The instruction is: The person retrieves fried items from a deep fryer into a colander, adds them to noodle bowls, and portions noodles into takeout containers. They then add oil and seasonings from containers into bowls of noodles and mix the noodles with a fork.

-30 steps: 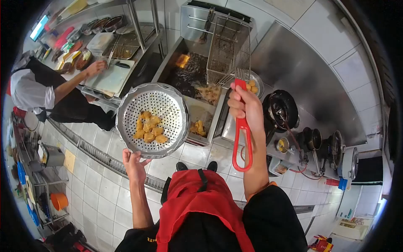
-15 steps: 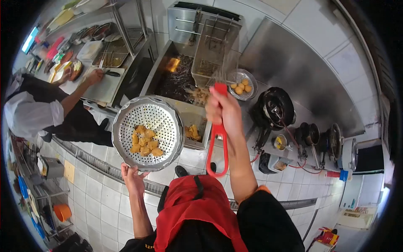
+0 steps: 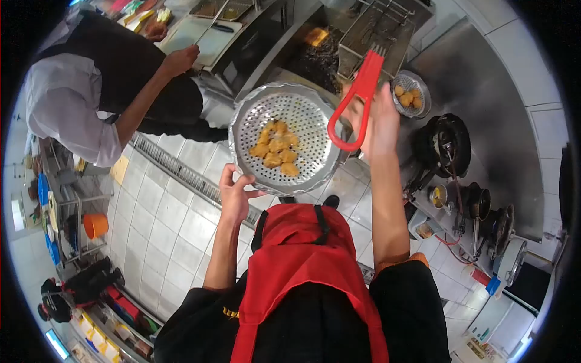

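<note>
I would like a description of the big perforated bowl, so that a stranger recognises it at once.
Start at the red apron in the bottom centre. Just above it, the left hand holds the perforated bowl by its lower-left edge. It looks bigger than the other bowl at upper right, and carries irregular golden pieces instead of rounded balls.
</note>
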The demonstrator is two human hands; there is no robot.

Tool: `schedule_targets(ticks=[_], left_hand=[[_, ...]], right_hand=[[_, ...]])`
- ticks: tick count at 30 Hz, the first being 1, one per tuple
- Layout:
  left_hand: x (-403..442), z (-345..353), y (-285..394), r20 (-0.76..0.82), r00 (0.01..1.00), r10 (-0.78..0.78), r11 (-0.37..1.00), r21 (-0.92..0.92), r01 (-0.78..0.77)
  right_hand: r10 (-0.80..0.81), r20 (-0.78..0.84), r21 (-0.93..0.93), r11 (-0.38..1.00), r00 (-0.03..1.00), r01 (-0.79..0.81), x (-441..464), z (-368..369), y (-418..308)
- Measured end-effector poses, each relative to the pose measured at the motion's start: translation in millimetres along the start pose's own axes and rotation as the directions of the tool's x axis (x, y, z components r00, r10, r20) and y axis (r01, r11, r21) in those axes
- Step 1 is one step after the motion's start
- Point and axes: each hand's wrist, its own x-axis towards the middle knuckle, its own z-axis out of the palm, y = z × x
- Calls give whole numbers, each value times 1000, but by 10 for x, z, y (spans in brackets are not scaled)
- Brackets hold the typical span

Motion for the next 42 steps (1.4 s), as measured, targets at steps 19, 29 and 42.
schedule_targets(ticks=[19, 29, 42], left_hand=[[-1162, 1242, -1119, 189, 964, -189, 961, 237, 142], [-1830, 1773, -1976, 39, 980, -194, 972, 142, 187], [-2170, 2233, -1681, -41, 983, -180, 983, 15, 181]], right_hand=[[-305, 12, -998, 50, 952, 29, -2154, -1943, -1411], [-774, -279, -873, -42, 568, -486, -4785, -7251, -2031], [154, -598, -221, 912, 787, -346, -2598, -6127, -3139]])
